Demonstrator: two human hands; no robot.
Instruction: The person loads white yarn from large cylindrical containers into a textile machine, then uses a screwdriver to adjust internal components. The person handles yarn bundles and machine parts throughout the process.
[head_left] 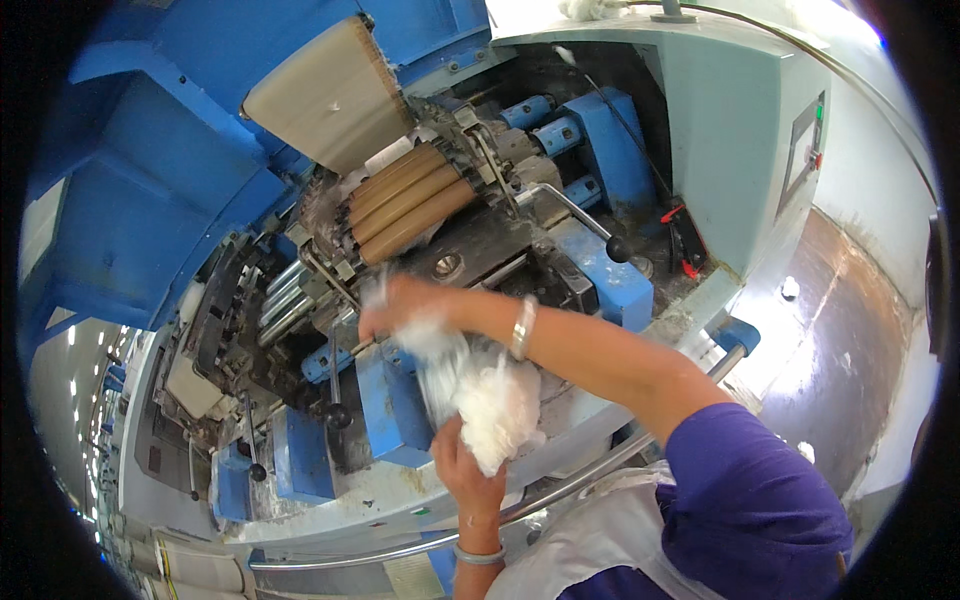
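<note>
My left hand (466, 472), with a bracelet at the wrist, is closed round the lower side of a loose wad of white cotton-like fluff (500, 410) in front of the machine. Across the machine reaches my right hand (405, 304), its arm coming from the lower right. Its fingers are curled and blurred by motion, just below the brown rollers (415, 205). Wisps of white fluff show on both sides of this hand, and a blurred strand (437, 365) runs down from it toward the wad. The fingertips are not clear.
Blue blocks (390, 410) and black-knobbed levers (620, 248) stick out near my hands. A raised cream-coloured cover (330, 100) stands above the rollers. A metal rail (570, 475) runs along the machine's front. Red-handled tools (683, 240) lie at the right.
</note>
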